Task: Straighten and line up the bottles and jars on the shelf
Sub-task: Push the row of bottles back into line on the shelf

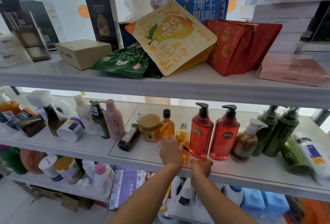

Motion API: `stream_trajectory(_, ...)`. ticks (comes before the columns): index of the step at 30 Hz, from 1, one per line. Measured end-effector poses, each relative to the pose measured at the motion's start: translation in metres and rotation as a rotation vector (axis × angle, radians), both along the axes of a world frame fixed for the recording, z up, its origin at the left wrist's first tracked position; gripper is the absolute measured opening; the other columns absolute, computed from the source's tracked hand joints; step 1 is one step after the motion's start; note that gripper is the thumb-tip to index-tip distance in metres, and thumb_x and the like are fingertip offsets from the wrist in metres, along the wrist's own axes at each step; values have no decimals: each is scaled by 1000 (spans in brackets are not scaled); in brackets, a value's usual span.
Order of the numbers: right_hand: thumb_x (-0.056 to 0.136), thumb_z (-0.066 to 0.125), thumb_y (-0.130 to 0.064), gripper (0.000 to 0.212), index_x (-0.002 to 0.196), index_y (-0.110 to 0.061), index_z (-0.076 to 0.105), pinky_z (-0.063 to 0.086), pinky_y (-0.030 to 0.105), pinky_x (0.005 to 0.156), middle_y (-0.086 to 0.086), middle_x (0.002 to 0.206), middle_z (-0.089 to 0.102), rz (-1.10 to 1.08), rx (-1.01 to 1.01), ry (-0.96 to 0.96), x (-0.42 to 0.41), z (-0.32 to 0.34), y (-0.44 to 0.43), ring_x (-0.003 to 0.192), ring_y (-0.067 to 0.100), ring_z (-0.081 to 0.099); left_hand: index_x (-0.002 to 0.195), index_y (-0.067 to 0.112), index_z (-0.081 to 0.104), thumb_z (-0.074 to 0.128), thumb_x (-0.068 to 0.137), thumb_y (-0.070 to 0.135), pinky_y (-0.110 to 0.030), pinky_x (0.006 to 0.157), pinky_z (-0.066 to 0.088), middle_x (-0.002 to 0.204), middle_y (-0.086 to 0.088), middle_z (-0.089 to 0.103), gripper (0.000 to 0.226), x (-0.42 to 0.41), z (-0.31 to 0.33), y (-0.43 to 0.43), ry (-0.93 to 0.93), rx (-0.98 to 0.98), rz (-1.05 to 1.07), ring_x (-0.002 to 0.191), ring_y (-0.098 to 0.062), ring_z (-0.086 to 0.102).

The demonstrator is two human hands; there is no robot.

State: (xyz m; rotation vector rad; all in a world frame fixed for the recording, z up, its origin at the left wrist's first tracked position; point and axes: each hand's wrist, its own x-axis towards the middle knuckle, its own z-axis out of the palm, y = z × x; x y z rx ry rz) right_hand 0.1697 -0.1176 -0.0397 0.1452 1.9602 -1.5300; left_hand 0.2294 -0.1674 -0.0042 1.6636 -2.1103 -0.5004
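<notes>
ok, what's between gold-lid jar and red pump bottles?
Head view: a black-capped amber bottle and a silver-capped amber bottle, gripped by the left hand.

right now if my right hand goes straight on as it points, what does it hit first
Probably the base of the left red pump bottle, just beyond the right hand; depth is unclear.

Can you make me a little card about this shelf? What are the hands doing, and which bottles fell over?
left hand: grips a small amber bottle
right hand: rests on the middle shelf edge, in front of a red pump bottle
lying down: dark bottle, beside the gold-lid jar
tipped: white tub
standing: pink bottle
</notes>
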Motion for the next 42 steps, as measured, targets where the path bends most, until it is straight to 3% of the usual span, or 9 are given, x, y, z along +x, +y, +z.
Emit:
stream_trajectory(3,80,60,3,44,121,-5,47,44,33,76,20,115,62,0,-32,1,-9,-1,4,90,31,57,126,14,41,66,86,31,-31,89,48,126,-5,49,50,-12,7,0,205,-79,-184,119,-22,49)
stream_trajectory(7,77,63,0,40,116,-6,56,44,33,71,18,106,67,10,-63,-38,-16,-7,4,81,28,58,150,15,13,77,75,24,-39,112,32,152,-5,32,99,-23,11,-7,385,182,-391,141,-23,29)
stream_trajectory(12,78,63,-3,36,113,-9,61,44,33,73,14,106,67,21,-90,-53,-20,-9,5,85,28,58,130,17,44,77,76,17,-31,92,50,125,-4,59,63,-37,3,-1,564,311,-359,117,-23,57)
stream_trajectory(21,82,61,-3,24,105,-5,67,41,32,73,9,88,64,124,-86,6,-36,-8,9,79,25,55,118,13,52,78,72,36,-37,92,50,116,-6,57,58,-52,-2,-3,408,159,-222,109,-22,54)
stream_trajectory(26,84,57,-2,28,112,-1,62,38,31,72,11,94,60,307,96,70,-27,2,10,83,26,53,128,15,47,71,80,38,-36,96,48,126,-5,55,59,-34,-6,-1,318,85,-294,118,-22,52)
stream_trajectory(31,86,59,-13,39,124,-19,51,47,30,80,7,124,57,539,266,582,6,7,18,108,26,57,146,16,28,48,91,49,-28,105,37,146,-2,42,68,30,-14,-3,-45,-184,-450,134,-17,39)
stream_trajectory(35,86,62,-15,83,149,-11,9,29,31,114,8,158,11,822,430,1087,30,5,22,145,24,17,152,13,2,41,86,64,-34,121,7,161,-3,6,92,88,-19,-13,-355,-200,-487,149,-17,4)
stream_trajectory(37,86,63,-20,94,151,-10,-4,12,32,121,7,160,-6,945,475,1152,48,6,20,148,23,-2,151,13,-8,43,84,66,-36,121,0,160,-3,-8,99,115,-19,-19,-409,-174,-454,148,-18,-8)
stream_trajectory(42,83,68,-32,106,149,-7,-11,1,32,120,7,159,-16,1002,572,1194,99,16,7,147,22,-13,150,11,-13,48,82,66,-39,122,-5,159,-5,-17,107,172,-10,-40,-433,-161,-408,147,-20,-15)
